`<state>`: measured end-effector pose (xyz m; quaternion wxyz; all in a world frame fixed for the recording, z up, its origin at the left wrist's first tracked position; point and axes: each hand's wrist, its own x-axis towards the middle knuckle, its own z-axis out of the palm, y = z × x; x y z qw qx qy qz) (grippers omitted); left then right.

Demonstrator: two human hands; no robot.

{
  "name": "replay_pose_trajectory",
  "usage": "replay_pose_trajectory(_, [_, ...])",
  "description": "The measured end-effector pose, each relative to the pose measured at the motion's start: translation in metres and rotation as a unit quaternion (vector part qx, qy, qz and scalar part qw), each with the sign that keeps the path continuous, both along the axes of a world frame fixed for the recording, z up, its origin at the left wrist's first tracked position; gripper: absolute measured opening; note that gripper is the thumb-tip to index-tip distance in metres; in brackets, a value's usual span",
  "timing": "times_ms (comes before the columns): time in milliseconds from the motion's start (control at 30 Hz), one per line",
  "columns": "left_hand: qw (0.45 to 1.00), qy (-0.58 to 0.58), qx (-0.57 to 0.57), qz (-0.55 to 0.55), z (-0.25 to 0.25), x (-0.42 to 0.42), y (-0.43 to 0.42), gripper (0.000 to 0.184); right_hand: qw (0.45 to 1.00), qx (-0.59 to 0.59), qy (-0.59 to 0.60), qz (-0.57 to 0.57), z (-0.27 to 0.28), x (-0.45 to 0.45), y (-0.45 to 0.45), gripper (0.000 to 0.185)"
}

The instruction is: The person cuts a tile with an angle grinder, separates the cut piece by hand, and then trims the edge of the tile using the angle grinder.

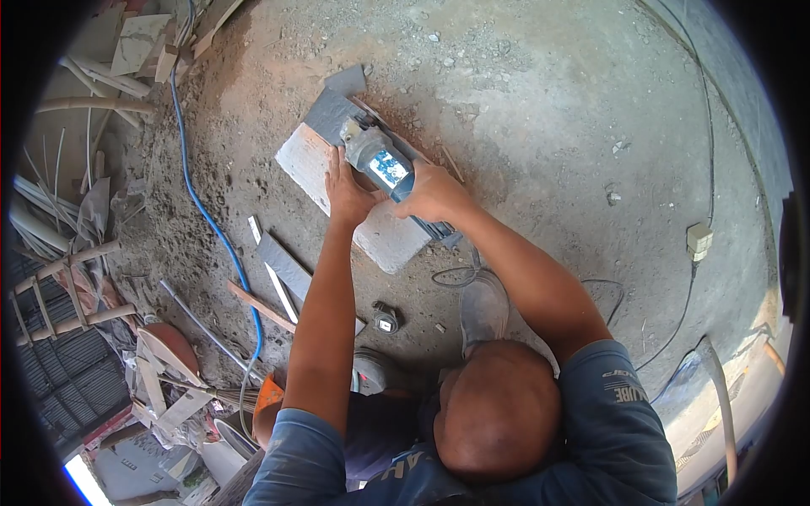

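Note:
My right hand (434,192) is wrapped around the body of an angle grinder (369,150), whose head points up and to the left. My left hand (344,190) lies beside the grinder, fingers stretched out and thumb reaching toward the tool. Under both is a dark grey tile (332,114) on a pale block (392,244). The grinder's disc and the exact contact of my left fingertips are hidden. A small dark grey tile piece (346,80) lies at the block's far end.
A blue hose (196,198) runs down the left. Tile strips (285,266) and a tape measure (386,319) lie near my feet. A cable with a socket box (699,241) crosses the right side. Scrap and pipes (42,211) crowd the left edge. A person's head (498,409) shows below.

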<state>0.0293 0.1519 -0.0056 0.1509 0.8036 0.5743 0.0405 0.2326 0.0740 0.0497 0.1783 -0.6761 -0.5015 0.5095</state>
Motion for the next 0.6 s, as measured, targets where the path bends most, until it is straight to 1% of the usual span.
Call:
replay_pose_trajectory(300, [1.0, -0.01, -0.003, 0.004, 0.002, 0.001, 0.0, 0.14, 1.0, -0.017, -0.003, 0.0, 0.008, 0.003, -0.005, 0.092])
replay_pose_trajectory(600, [1.0, -0.026, -0.01, 0.012, 0.003, 0.001, -0.001, 0.139, 1.0, -0.006, 0.004, -0.006, 0.003, 0.004, -0.011, 0.091])
